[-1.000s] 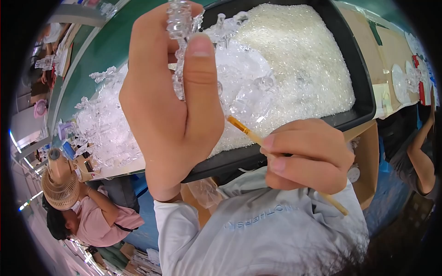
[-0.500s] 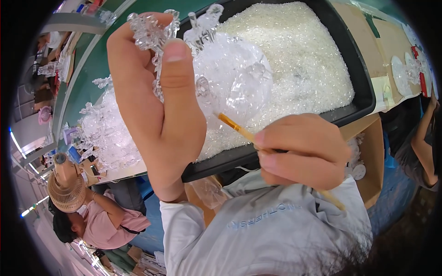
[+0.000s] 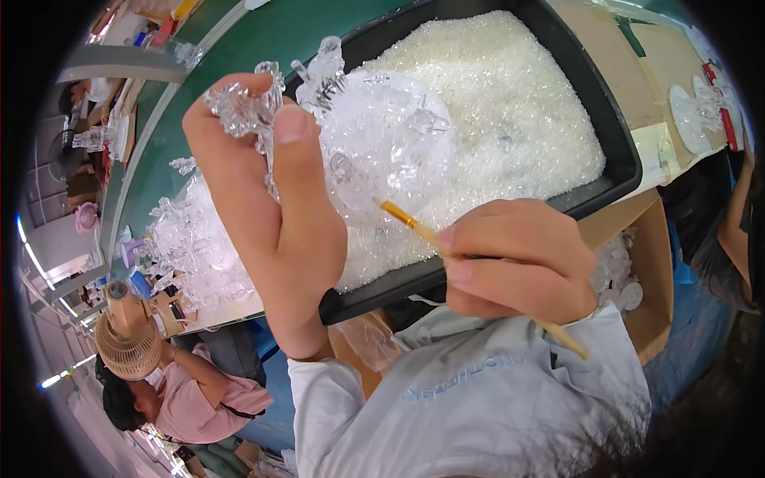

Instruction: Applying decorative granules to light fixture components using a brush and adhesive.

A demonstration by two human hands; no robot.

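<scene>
Left hand (image 3: pixel 279 239) is gripping a clear ornament (image 3: pixel 390 151) over the left of the black tray (image 3: pixel 623 163); right hand (image 3: pixel 518 255) is pinching a brush (image 3: pixel 402 217), tip pointing at the ornament. Brushing is looking unfinished; clear pieces (image 3: pixel 199 247) are lying left, status unclear.

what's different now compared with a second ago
The left hand has shifted left and toward the body, carrying its clear piece along. Nothing was taken up or let go: the right hand still holds the brush, about where it was, by the near edge of the black tray.
</scene>
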